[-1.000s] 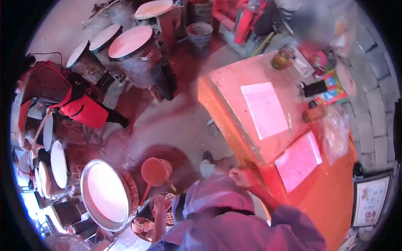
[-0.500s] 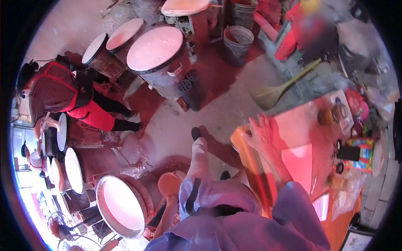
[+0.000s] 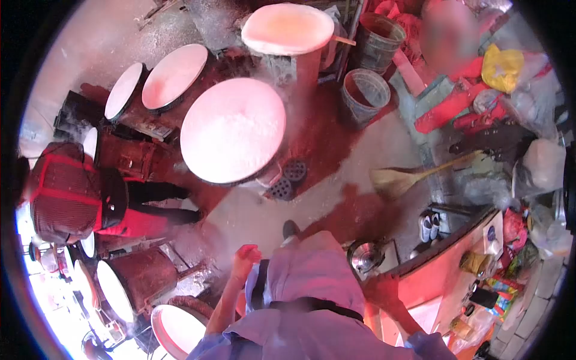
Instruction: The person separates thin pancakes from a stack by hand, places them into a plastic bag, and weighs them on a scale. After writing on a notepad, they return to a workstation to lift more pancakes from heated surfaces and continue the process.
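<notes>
My left hand (image 3: 246,259) is raised at the left side of my body, with nothing visible in it and its fingers loosely bent. Part of a reddish round container (image 3: 241,303) shows beside my left forearm. My right hand (image 3: 381,289) rests in shadow on the near edge of the orange-red table (image 3: 420,275), its fingers spread. Just beyond that hand is a shiny metal kettle (image 3: 366,257). A pale sheet (image 3: 420,321) lies on the table near my right forearm.
Large round white-topped drums (image 3: 233,131) stand ahead and to the left. A person (image 3: 66,192) bends at the left. Buckets (image 3: 365,96) stand beyond, and a broom (image 3: 399,180) lies on the floor. Another person (image 3: 450,36) is at the top right. Jars (image 3: 474,263) are on the table.
My left hand has risen from the reddish container. My right hand has shifted nearer the table's edge. The view has turned, and the kettle and a pair of shoes now show.
</notes>
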